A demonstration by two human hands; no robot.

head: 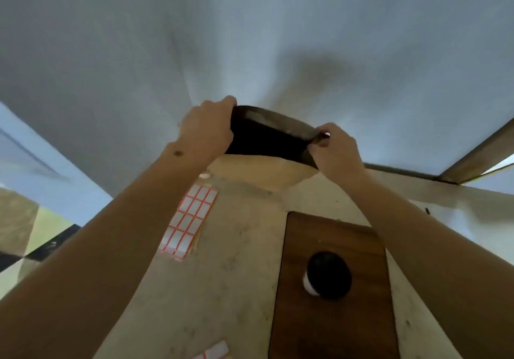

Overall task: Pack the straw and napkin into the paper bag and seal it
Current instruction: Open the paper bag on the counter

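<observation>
At the left of the pale, speckled table (211,289), a sheet of white rectangular labels (192,216) edged in orange-red lies flat, its grid running near to far beside the left forearm. A second scrap of the same labels (215,351) shows at the near edge.

Farther off, the left hand (207,129) curls its fingers over the left end of the paper bag (267,169), gripping the rim there. The bag stands at the far side of the table against a plain grey-white wall (250,24); its mouth is pulled into a wide, shallow oval, dark inside, with a lighter brown strip along the far lip and smooth tan paper below on the near face. What lies inside cannot be made out.

The right hand (335,150) pinches the right end of the same rim, thumb and fingers folded onto the paper.

Nearer and to the right, a dark wooden board (361,325) with rounded corners and visible grain lies on the table. On it stands a white cup (310,285) capped by a round black lid (329,275).
</observation>
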